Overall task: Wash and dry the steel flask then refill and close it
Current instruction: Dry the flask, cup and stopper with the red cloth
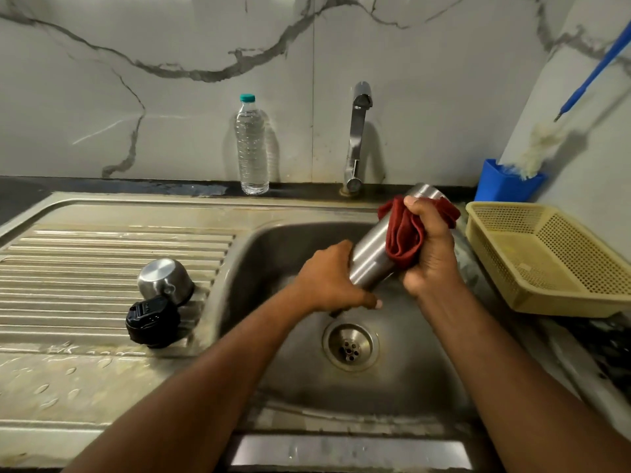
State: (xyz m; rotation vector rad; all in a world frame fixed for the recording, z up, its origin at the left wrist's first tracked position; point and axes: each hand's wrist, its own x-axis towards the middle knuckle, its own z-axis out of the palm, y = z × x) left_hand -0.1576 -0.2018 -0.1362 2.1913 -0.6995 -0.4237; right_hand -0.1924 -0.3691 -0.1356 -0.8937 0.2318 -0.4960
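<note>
Fingers of left hand (329, 279) curled round steel flask (375, 249) neck end; right hand (428, 245) pressed red cloth (404, 233) on body. Flask rigid, probably wet-slippery; two-hand hold judged safest.

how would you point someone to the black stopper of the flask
Start at the ribbed draining board left of the sink basin. Near its basin-side edge sit two small parts touching; the black stopper is the nearer, matte plastic one, unlike the shiny steel cup behind it.

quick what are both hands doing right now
Left hand: grips the steel flask at its lower end.
Right hand: presses a red cloth around the flask.
</note>
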